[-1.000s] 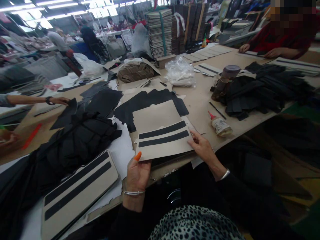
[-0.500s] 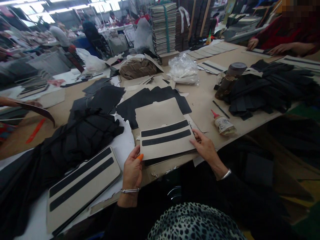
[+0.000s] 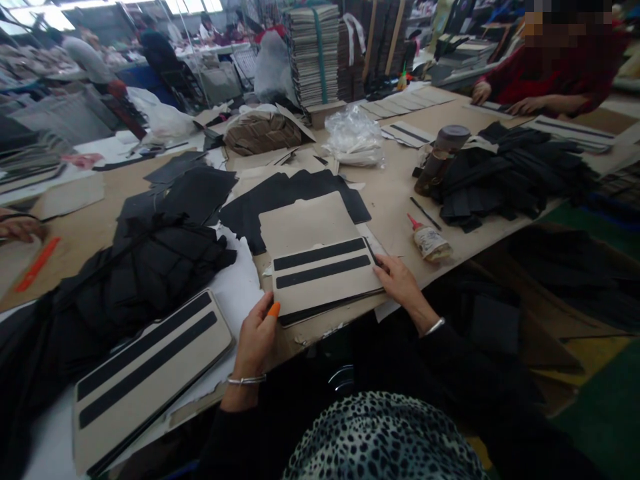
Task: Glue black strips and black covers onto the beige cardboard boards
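A beige panel with two black strips point(image 3: 323, 294) lies at the table's front edge, on top of a dark stack. My left hand point(image 3: 255, 337) grips its left edge, an orange finger cover on the thumb. At the opposite edge my right hand point(image 3: 401, 283) pinches the right side, its fingertips partly hidden by the panel. Directly behind is a plain beige sheet point(image 3: 310, 220), which overlaps a fan of black sheets point(image 3: 295, 193). To the left, a stack of similar striped panels point(image 3: 155, 373) rests at an angle on white paper.
A red-tipped glue bottle point(image 3: 431, 243) lies right of my hand, near a thin black stick point(image 3: 425, 213). Black strip heaps point(image 3: 510, 177) and a dark jar point(image 3: 443, 160) stand beyond. Left are black pieces point(image 3: 165, 267), an orange strip point(image 3: 37, 265) and another person's hand point(image 3: 20, 228). A co-worker point(image 3: 560, 73) sits opposite.
The striped panel has come down level onto the dark stack, with both hands still at its sides. The view has shifted slightly. At far left, the other person's curved dark piece is gone from sight.
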The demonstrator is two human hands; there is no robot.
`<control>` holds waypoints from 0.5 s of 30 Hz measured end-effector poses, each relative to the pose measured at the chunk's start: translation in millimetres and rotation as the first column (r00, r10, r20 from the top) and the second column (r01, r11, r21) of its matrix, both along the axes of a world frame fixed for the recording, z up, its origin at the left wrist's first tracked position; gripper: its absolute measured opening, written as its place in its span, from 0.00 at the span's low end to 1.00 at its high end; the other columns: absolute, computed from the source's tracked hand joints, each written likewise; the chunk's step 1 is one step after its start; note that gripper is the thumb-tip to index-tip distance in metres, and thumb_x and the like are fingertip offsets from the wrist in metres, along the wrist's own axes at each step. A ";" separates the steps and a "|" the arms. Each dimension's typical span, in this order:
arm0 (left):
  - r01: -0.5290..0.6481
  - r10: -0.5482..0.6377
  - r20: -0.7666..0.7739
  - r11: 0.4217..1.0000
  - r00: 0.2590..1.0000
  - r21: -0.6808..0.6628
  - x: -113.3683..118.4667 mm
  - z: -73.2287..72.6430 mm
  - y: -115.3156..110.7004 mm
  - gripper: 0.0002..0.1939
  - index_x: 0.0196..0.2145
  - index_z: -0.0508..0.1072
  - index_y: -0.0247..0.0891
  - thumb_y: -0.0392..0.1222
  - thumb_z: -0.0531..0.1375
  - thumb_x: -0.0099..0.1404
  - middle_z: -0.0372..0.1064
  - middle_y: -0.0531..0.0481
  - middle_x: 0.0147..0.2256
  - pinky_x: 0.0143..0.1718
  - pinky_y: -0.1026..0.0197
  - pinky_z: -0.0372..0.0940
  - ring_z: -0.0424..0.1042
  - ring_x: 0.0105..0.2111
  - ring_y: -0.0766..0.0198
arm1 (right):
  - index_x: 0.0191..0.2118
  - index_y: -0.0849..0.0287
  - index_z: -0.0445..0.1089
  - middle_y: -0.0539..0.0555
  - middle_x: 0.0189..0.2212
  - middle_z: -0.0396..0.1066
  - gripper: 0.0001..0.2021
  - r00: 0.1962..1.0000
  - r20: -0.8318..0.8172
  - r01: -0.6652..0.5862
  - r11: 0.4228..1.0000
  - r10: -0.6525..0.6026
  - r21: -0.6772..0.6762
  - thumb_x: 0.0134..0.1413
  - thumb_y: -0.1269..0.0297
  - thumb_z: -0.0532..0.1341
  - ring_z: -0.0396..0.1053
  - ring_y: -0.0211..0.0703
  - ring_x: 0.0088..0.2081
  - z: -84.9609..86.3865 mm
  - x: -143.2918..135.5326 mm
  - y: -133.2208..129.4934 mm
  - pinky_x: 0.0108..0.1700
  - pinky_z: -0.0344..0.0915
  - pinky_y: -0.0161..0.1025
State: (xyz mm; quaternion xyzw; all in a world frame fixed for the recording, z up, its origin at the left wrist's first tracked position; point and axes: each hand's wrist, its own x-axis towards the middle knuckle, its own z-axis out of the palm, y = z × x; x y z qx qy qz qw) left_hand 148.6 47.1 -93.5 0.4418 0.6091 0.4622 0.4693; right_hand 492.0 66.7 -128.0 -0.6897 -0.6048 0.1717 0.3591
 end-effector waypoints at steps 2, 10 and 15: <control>0.057 -0.057 -0.013 0.998 0.998 0.006 3.6 6.1 0.2 0.21 0.54 0.77 0.40 0.37 0.62 0.63 0.75 0.47 0.56 0.67 0.50 0.57 0.69 0.60 0.54 | 0.53 0.58 0.75 0.60 0.44 0.74 0.19 1.000 0.019 0.001 0.999 -0.001 -0.038 0.62 0.59 0.56 0.72 0.51 0.44 0.9 2.0 3.2 0.51 0.68 0.47; 0.151 -0.147 -0.251 0.989 0.957 -0.003 1.1 8.3 -12.9 0.25 0.59 0.72 0.38 0.43 0.59 0.66 0.71 0.43 0.60 0.66 0.47 0.57 0.67 0.61 0.51 | 0.50 0.55 0.77 0.58 0.40 0.75 0.17 0.998 0.051 -0.029 0.994 0.035 -0.105 0.62 0.57 0.57 0.72 0.52 0.41 3.1 10.3 9.3 0.46 0.68 0.44; 0.210 -0.181 -0.374 0.977 0.910 0.038 0.6 3.8 -21.8 0.22 0.59 0.72 0.42 0.42 0.55 0.68 0.71 0.44 0.59 0.65 0.46 0.59 0.68 0.60 0.52 | 0.56 0.59 0.74 0.62 0.44 0.74 0.24 0.993 0.099 -0.048 0.995 0.056 -0.090 0.62 0.52 0.54 0.71 0.55 0.46 -3.0 9.3 11.9 0.51 0.68 0.49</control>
